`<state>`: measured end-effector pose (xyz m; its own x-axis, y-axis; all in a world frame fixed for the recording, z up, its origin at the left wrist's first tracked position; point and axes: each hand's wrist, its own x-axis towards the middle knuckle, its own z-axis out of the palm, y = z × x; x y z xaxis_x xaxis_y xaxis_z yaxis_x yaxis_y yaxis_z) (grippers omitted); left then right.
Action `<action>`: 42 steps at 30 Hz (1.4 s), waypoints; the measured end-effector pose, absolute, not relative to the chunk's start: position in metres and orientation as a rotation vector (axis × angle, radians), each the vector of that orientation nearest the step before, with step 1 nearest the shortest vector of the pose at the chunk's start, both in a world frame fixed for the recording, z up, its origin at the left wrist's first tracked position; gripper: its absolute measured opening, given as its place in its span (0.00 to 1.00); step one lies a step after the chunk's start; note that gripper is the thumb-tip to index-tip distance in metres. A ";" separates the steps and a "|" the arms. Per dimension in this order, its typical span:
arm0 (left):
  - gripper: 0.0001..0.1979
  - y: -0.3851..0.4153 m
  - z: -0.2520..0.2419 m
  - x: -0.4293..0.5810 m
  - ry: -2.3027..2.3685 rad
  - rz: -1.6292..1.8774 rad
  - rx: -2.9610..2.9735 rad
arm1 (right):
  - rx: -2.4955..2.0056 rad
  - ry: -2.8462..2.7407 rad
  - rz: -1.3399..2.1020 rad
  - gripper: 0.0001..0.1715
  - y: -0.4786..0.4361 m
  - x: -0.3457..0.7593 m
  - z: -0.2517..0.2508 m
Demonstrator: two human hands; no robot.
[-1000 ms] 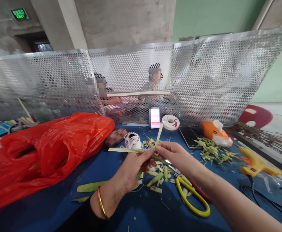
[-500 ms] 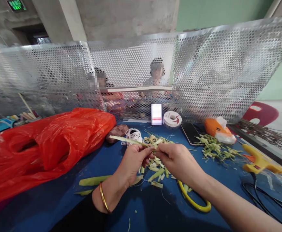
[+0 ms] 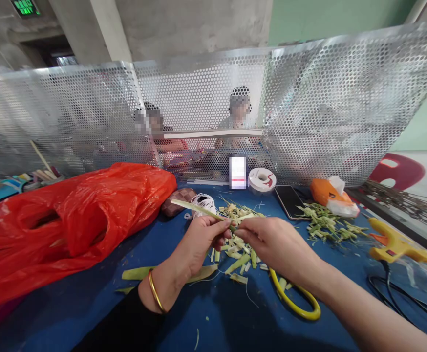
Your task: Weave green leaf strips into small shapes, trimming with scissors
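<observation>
My left hand (image 3: 199,244) and my right hand (image 3: 272,244) meet above the blue table (image 3: 89,303), both pinched on one pale green leaf strip (image 3: 195,209). The strip's free end sticks out to the upper left, past the left fingers. A gold bangle (image 3: 156,292) sits on my left wrist. Below the hands lie several cut leaf bits (image 3: 237,264) and yellow-handled scissors (image 3: 296,300), partly hidden by my right forearm.
A red plastic bag (image 3: 63,220) fills the left side. Behind the hands lie white string (image 3: 203,201), a tape roll (image 3: 262,180), a phone (image 3: 289,201), an orange tissue pack (image 3: 329,195), a leaf pile (image 3: 327,226) and a yellow glue gun (image 3: 394,244). Two people sit behind the perforated metal screen (image 3: 327,107).
The strip's upright end seen a second ago has been folded down. Both hands stayed pinched together and shifted slightly up and away; the free end now points more to the upper left.
</observation>
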<state>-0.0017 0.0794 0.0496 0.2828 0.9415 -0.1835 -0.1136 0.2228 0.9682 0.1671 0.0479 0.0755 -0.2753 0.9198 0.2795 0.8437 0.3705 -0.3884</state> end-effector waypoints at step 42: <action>0.13 0.065 0.042 0.007 0.958 0.475 1.351 | -1.234 -1.720 0.856 0.05 0.059 0.147 0.043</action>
